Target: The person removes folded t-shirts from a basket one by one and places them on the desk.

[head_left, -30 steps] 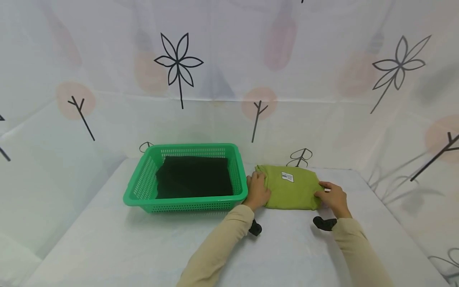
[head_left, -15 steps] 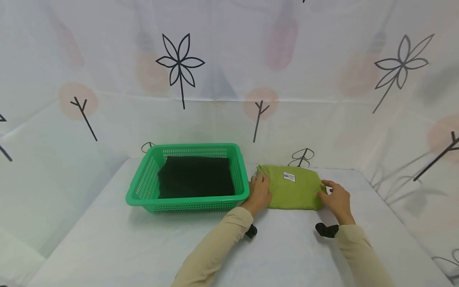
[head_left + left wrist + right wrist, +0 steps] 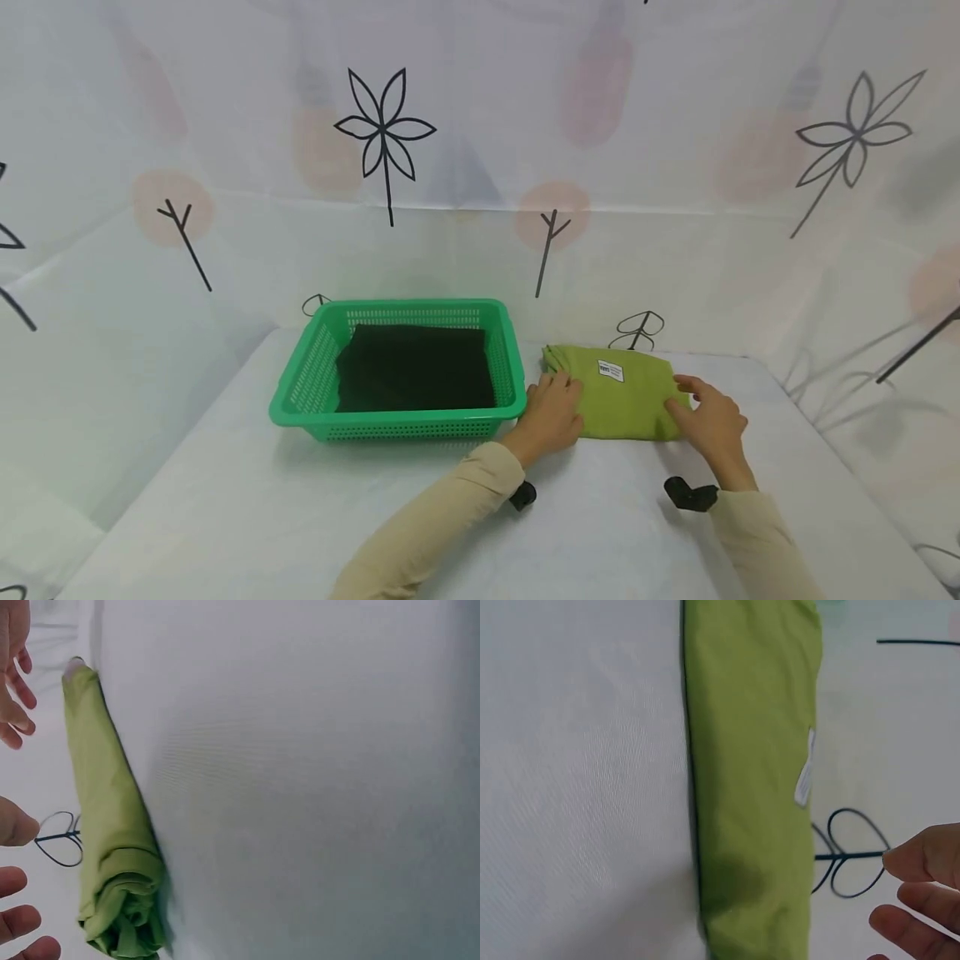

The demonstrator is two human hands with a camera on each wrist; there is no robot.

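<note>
A folded green cloth (image 3: 626,400), likely a garment, lies flat at the back right, a small white label (image 3: 611,370) on its top. My left hand (image 3: 552,417) is at its left end, fingers loosely bent and overlapping the edge in the head view. In the left wrist view, the left fingers (image 3: 19,922) show apart from the cloth's rolled end (image 3: 124,900). Over the right end is my right hand (image 3: 712,421), thumb and fingers spread. The right wrist view shows the right thumb (image 3: 922,855) away from the cloth with nothing pinched.
Left of the cloth stands a green plastic basket (image 3: 408,419) with a folded black cloth (image 3: 416,367) inside. Black devices are at both wrists, one (image 3: 522,496) left and one (image 3: 690,494) right. A patterned white sheet (image 3: 465,250) rises behind the table.
Both hands have come off the cloth's ends and drawn slightly back toward me, fingers loosening. The cloth lies as before; the head view has shifted a little.
</note>
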